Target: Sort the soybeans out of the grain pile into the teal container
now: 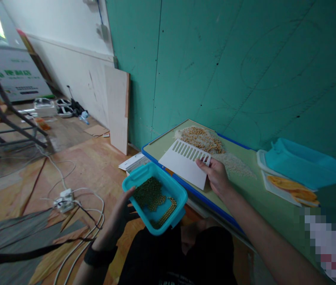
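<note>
A turquoise plastic container (181, 191) is gripped at its left side by my left hand (125, 208), thumb over the rim and fingers beneath. Inside it lie dark green beans (148, 192) and some yellowish beans (170, 208). My right hand (218, 176) pinches the corner of a white slotted sheet (186, 166), which is above the near edge of the green-topped table (245, 194). Beyond the sheet, a heap of tan beans (200, 138) mixed with white grains lies on the tabletop, and more white grains (236, 164) are spread to its right.
At the table's right are a turquoise bin (301, 162) and yellow-orange items (293, 188) on a white tray. A green wall (230, 59) stands behind. On the floor at left are a power strip (65, 200) with cables and a chair (4, 114). A board (119, 107) leans against the wall.
</note>
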`<state>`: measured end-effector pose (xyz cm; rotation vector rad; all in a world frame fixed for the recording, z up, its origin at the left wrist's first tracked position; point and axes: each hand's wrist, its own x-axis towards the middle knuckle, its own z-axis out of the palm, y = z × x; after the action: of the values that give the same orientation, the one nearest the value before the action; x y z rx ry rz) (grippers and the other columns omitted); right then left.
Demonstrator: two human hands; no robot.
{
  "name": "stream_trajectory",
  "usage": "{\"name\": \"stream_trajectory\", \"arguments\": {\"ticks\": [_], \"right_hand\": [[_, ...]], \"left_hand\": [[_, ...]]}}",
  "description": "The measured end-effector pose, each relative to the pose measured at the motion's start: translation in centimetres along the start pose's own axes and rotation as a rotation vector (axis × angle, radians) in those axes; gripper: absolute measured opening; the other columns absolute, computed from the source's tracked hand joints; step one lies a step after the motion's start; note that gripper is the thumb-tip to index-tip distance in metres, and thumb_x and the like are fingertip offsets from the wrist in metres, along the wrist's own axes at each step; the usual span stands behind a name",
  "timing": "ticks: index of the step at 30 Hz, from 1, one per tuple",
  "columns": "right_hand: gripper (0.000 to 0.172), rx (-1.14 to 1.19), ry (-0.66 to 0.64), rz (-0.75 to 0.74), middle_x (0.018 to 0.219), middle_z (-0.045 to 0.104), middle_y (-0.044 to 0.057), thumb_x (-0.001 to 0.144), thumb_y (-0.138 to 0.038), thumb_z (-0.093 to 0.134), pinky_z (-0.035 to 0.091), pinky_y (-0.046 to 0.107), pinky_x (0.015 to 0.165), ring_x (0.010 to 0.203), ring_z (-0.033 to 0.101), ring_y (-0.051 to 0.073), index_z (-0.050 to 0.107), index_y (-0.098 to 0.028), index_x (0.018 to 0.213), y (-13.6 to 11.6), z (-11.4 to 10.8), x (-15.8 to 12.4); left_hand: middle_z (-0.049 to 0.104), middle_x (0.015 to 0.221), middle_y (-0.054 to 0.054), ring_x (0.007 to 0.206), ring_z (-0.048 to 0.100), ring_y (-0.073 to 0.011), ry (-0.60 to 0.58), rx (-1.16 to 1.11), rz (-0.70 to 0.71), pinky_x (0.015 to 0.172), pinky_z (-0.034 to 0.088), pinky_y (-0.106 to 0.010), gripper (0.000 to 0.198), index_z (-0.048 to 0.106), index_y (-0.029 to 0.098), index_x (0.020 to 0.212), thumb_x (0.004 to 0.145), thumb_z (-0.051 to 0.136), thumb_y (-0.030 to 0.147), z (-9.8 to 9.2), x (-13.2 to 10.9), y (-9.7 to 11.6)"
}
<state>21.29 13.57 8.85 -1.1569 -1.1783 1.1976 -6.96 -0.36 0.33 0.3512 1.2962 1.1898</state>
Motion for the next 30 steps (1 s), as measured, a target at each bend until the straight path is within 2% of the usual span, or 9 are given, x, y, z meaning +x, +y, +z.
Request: {"name": "stream_trajectory", "arguments": {"ticks": [7, 11, 15, 20, 26, 30], "right_hand": [[0.056, -0.061, 0.028, -0.043, 0.083, 0.079, 0.006, 0.058, -0.059, 0.097, 0.055, 0.034, 0.069, 0.073, 0.071, 0.022, 0.074, -0.017, 0.086, 0.1, -0.1, -0.6], [0.051, -0.124, 0.049, -0.118, 0.082, 0.078, 0.007, 0.064, -0.060, 0.092, 0.055, 0.034, 0.068, 0.073, 0.070, 0.022, 0.074, -0.018, 0.086, 0.3, 0.5, -0.7], [0.046, -0.223, 0.058, -0.204, 0.081, 0.078, 0.008, 0.071, -0.060, 0.086, 0.055, 0.034, 0.070, 0.073, 0.070, 0.023, 0.072, -0.018, 0.083, 0.3, 1.7, -0.5], [0.040, -0.419, 0.134, -0.359, 0.079, 0.078, 0.009, 0.079, -0.060, 0.076, 0.054, 0.033, 0.068, 0.070, 0.069, 0.023, 0.068, -0.021, 0.080, 0.3, 3.4, 0.4], [0.026, -0.658, 0.235, -0.432, 0.079, 0.078, 0.010, 0.088, -0.048, 0.068, 0.050, 0.031, 0.065, 0.073, 0.072, 0.024, 0.064, -0.024, 0.080, 0.0, 5.7, 0.6], [0.018, -0.813, 0.242, -0.453, 0.087, 0.080, 0.013, 0.098, -0.036, 0.059, 0.049, 0.029, 0.067, 0.078, 0.075, 0.024, 0.067, -0.021, 0.092, -0.4, 7.5, -0.1]], "left_hand": [[0.082, 0.118, -0.015, 0.095, 0.081, -0.0331, -0.006, -0.018, -0.008, 0.071, 0.066, -0.038, 0.073, 0.057, 0.019, 0.150, 0.092, 0.069, 0.061, 0.1, 0.1, -0.2], [0.082, 0.119, -0.015, 0.093, 0.081, -0.0316, -0.008, -0.015, -0.023, 0.069, 0.066, -0.036, 0.065, 0.062, 0.017, 0.145, 0.095, 0.066, 0.058, 0.2, 0.0, -0.3], [0.082, 0.114, -0.013, 0.092, 0.081, -0.0303, 0.000, 0.002, -0.026, 0.069, 0.066, -0.035, 0.056, 0.068, 0.018, 0.133, 0.095, 0.066, 0.059, 0.6, -0.3, -0.3], [0.082, 0.115, -0.013, 0.091, 0.081, -0.0297, 0.006, -0.001, -0.028, 0.071, 0.067, -0.036, 0.050, 0.068, 0.019, 0.131, 0.097, 0.066, 0.055, 0.8, -0.4, -0.4], [0.082, 0.109, -0.015, 0.087, 0.081, -0.0302, 0.054, 0.028, -0.085, 0.068, 0.066, -0.037, 0.049, 0.072, 0.015, 0.122, 0.096, 0.066, 0.056, 0.7, 0.2, -0.8], [0.084, 0.102, -0.012, 0.086, 0.081, -0.0316, 0.041, 0.008, -0.082, 0.069, 0.066, -0.039, 0.057, 0.066, 0.020, 0.133, 0.091, 0.073, 0.057, 0.2, 1.2, -1.4]]}}
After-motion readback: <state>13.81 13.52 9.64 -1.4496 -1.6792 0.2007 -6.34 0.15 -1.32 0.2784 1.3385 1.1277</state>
